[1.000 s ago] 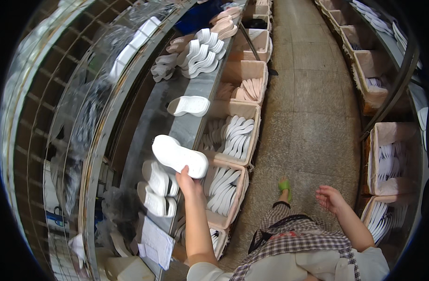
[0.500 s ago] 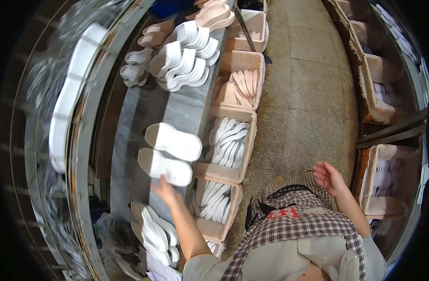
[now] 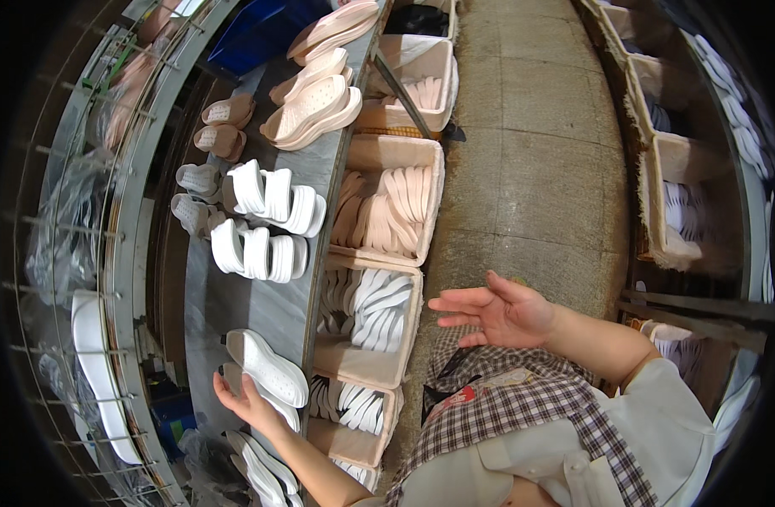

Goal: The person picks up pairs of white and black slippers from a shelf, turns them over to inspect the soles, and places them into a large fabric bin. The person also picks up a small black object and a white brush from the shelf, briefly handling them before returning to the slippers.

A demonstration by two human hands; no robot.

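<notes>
My left hand (image 3: 251,406) is over the grey shelf with its fingers apart, holding nothing. Right beside its fingertips lies a pair of white shoe soles (image 3: 271,369); the hand and wrist partly cover the nearer sole. Another stack of white soles (image 3: 265,469) rests by my left forearm. My right hand (image 3: 504,313) is raised in front of my checked apron (image 3: 514,397), palm up and fingers spread, with nothing in it. It hangs to the right of the cloth-lined baskets.
Farther along the shelf (image 3: 269,313) stand stacked white soles (image 3: 265,221), pink soles (image 3: 311,110) and a blue bin (image 3: 265,34). Below its edge, lined baskets hold pink soles (image 3: 396,211) and white soles (image 3: 379,308). A metal rack (image 3: 125,296) runs left; more baskets (image 3: 679,203) line the aisle's right.
My right hand has swung left from the aisle's right side to before the baskets. The shelf and soles sit lower in view. My left hand stays by the white pair, now around its outer end.
</notes>
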